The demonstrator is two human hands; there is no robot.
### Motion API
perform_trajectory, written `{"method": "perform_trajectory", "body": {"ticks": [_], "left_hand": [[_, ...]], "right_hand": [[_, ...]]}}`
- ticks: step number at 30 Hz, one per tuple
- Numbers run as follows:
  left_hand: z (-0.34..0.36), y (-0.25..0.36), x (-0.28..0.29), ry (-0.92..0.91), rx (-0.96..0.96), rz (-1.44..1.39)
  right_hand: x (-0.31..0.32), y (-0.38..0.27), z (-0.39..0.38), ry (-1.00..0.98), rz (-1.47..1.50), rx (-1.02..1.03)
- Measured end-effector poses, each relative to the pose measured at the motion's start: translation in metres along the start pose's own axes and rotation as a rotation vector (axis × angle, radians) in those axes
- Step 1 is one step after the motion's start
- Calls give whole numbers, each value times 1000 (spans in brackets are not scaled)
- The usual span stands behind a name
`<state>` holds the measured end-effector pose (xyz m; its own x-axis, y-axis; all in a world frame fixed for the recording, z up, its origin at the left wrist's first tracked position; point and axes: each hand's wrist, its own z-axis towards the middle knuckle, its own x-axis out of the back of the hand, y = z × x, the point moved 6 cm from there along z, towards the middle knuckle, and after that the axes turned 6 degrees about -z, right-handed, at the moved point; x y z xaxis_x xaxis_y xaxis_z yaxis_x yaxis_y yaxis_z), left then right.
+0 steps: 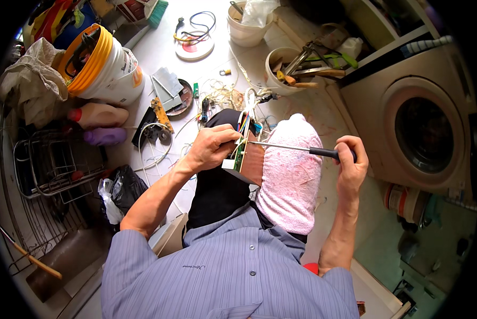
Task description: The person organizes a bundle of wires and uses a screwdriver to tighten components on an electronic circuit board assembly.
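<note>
My right hand point(351, 166) is wrapped around the black handle of a long screwdriver point(286, 147). Its thin metal shaft points left, the tip reaching a green circuit board point(239, 155) between my thighs. Fingers pinched together, my left hand point(217, 145) is at the board's upper left edge; what lies between its fingertips is too small to tell. The board stands along a brown panel point(253, 161) and carries a white block at its lower end. Coloured wires point(244, 123) run up from it. A pink-and-white towel point(291, 175) covers my right thigh.
Loose wires point(222, 95) litter the floor ahead. A tool bucket point(281, 69) stands beyond my right knee, near a washing machine point(408, 122). To the left are a white-and-orange bucket point(116, 74), plastic bottles point(104, 136), a wire rack point(52, 165) and a black bag point(127, 189).
</note>
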<state>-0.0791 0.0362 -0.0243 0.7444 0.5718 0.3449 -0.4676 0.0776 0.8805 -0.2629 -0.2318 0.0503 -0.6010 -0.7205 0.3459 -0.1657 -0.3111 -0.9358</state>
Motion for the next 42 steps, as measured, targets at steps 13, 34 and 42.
{"method": "perform_trajectory", "body": {"ticks": [13,34,42], "left_hand": [[-3,-5,-1,80,85,-138],[-2,-14,0,43,173,-155],[0,-4,-1,56,69,-87]], "right_hand": [[2,-5,-7,-26,-140,-42],[0,-4,-3,125,-205,-74],[-10,-15,2,-14,153,29]]}}
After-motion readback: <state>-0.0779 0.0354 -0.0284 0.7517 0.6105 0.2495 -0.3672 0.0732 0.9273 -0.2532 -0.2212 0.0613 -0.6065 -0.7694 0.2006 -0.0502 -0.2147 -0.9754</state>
